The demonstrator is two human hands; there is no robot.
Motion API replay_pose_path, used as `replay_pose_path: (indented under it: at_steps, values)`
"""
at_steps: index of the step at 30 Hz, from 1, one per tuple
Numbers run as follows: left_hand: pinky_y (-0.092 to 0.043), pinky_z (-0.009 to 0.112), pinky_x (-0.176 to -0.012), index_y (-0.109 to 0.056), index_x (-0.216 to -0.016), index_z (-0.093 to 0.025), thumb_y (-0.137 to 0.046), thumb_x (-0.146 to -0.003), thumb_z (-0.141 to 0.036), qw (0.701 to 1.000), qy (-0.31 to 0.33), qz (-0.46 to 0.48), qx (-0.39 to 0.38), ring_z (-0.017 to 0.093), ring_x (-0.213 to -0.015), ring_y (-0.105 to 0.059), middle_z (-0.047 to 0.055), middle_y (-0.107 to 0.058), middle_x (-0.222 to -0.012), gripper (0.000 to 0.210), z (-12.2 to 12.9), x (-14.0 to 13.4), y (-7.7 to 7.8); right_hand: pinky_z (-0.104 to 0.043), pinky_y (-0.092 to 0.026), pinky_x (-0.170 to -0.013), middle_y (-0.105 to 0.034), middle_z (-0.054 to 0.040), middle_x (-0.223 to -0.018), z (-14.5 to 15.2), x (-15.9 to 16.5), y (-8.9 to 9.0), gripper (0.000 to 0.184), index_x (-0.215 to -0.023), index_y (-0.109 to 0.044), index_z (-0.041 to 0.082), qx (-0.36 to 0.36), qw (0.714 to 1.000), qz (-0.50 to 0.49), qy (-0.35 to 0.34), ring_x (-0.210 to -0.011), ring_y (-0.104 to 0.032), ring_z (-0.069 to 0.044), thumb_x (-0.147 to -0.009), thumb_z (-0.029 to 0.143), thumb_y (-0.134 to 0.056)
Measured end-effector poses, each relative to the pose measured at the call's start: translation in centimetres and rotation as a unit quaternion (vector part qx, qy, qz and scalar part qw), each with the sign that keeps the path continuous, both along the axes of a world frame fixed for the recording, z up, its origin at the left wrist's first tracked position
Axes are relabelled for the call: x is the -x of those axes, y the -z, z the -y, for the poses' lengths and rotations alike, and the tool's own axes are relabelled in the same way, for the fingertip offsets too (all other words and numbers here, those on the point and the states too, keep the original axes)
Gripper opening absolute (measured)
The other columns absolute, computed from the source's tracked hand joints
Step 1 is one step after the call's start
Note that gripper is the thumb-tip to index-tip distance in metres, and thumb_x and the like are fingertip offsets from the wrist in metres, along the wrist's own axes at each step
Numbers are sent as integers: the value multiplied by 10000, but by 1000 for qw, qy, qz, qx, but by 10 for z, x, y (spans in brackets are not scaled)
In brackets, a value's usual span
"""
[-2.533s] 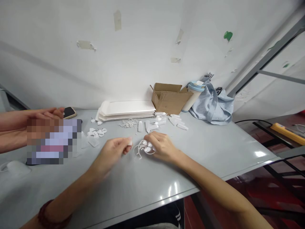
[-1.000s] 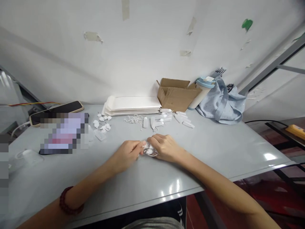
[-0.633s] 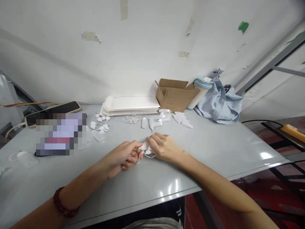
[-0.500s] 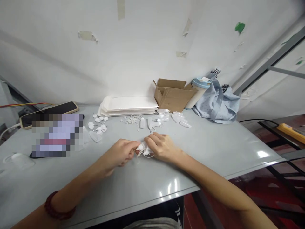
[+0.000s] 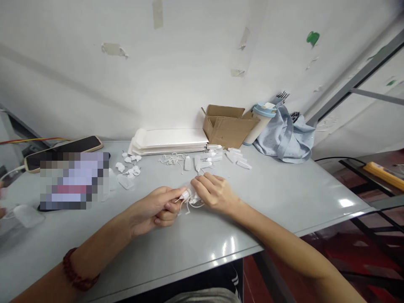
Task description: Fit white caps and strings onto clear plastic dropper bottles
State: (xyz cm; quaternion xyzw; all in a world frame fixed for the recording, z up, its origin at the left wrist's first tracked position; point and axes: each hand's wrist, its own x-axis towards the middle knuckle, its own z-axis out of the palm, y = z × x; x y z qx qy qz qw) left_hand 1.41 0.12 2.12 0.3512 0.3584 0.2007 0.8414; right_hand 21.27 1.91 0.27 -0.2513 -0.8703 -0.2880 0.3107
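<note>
My left hand [image 5: 160,206] is closed, its thumb and index finger pinching the white needle-tip cap [image 5: 184,195] of a small plastic bottle. A thin metal needle pokes out past those fingers. Wrapped around the bottle's body is my right hand [image 5: 214,191], which hides most of it. White strings [image 5: 188,206] dangle beneath the cap, and other white bits are bunched under the right palm, too covered to make out. Just beyond my hands lie several small clear bottles [image 5: 214,159] and a tangle of white strings [image 5: 173,159]. Loose white needle caps [image 5: 128,159] are scattered to the left.
Behind stand a stack of white flat packs [image 5: 170,138], an open cardboard box [image 5: 232,132], a tumbler [image 5: 257,124] and a blue cloth bag [image 5: 285,141]. Two phones [image 5: 72,149] [image 5: 75,181] lie left, near a bottle [image 5: 28,215]. Another person's fingers [image 5: 2,202] show at the left edge.
My left hand has turned and shifted slightly, so the needle now shows and the strings hang lower. My right hand stays nearly still. Another person's fingers have appeared at the left edge.
</note>
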Motion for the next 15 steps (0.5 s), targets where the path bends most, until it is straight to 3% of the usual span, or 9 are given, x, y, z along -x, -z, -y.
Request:
replay_pose_path:
  at_steps: [8, 11, 15]
  values:
    - [-114, 139, -287, -483, -672, -176, -564, -849, -372, 992, -89, 80, 35, 16, -349, -28, -127, -221, -463, 276, 0, 2, -3, -265, -367, -561, -641, -51, -747, -23, -18, 11, 136, -983, -541, 151, 5, 993, -114, 40, -655, -538, -160, -874, 126, -463]
    - [-129, 162, -289, -525, -705, -174, -531, -793, -343, 989, -125, 83, 15, 20, -318, -138, -86, -343, -492, 191, -5, 10, -11, -251, -372, -562, -654, -62, -783, -21, -16, 13, 135, -974, -561, 163, 137, 981, -120, 69, -699, -571, -167, -857, 218, -524]
    - [-171, 173, -327, -537, -703, -178, -546, -730, -346, 984, -167, 52, -39, 42, -388, -325, -19, -471, -628, 171, -5, 16, -22, -245, -394, -604, -676, -68, -885, -11, -8, 9, 243, -1016, -577, 171, 349, 927, -95, 96, -730, -590, -163, -787, 237, -622]
